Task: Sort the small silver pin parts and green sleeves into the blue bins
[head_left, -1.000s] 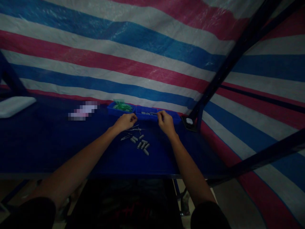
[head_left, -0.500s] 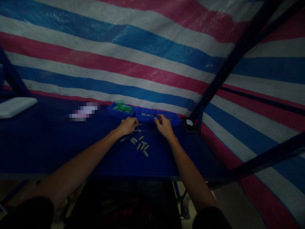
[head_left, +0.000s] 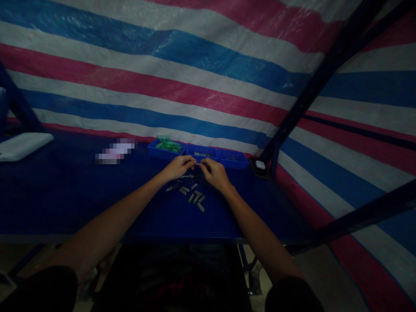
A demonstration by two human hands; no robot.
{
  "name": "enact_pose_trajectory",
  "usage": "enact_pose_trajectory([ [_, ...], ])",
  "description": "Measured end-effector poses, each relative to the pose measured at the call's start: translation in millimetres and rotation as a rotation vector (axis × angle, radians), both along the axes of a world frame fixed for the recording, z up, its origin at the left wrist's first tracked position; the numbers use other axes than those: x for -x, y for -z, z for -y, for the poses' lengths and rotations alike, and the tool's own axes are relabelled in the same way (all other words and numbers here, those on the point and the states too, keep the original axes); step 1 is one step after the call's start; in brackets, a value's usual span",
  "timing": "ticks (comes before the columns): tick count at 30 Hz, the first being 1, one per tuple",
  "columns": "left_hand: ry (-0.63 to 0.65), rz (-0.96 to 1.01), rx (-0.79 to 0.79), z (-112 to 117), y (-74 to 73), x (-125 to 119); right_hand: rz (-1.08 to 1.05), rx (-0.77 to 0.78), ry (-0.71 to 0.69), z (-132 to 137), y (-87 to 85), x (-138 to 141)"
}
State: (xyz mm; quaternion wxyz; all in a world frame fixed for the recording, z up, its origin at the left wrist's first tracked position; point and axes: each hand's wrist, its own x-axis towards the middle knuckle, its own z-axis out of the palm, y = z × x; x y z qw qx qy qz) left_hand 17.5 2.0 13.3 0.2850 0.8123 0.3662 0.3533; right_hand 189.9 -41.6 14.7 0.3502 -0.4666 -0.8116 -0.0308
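My left hand [head_left: 180,167] and my right hand [head_left: 215,173] meet above the blue table [head_left: 156,216], fingertips nearly touching. Both are closed in a pinch. A tiny light-coloured piece [head_left: 197,164] shows between the fingertips, too small to name. Just below my hands lie several thin metal rods [head_left: 186,176], some crossing each other. Nearer to me are several short grey metal cylinders [head_left: 196,197], scattered loosely on the tabletop.
Behind my hands stand a blue bin of green pieces [head_left: 167,145], a blue bin of small metal parts [head_left: 202,154] and another blue bin [head_left: 232,160]. A dark tray [head_left: 261,171] holds a white case [head_left: 260,164]. A white object [head_left: 26,145] lies far left.
My right hand has come away from the bins, moving left to meet my left hand. The left has shifted slightly right, and the fingertips now come together around a tiny piece.
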Motion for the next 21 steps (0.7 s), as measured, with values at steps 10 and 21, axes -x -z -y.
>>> enact_pose_trajectory([
  [10, -0.097, -0.489, -0.174, -0.2, -1.0, 16.5, -0.289, -0.207, 0.539, -19.3, -17.2, -57.7],
  [21, -0.031, -0.635, -0.203, 1.7, 3.9, 11.2, -0.221, 0.115, 0.301, -27.8, 8.2, -47.9],
])
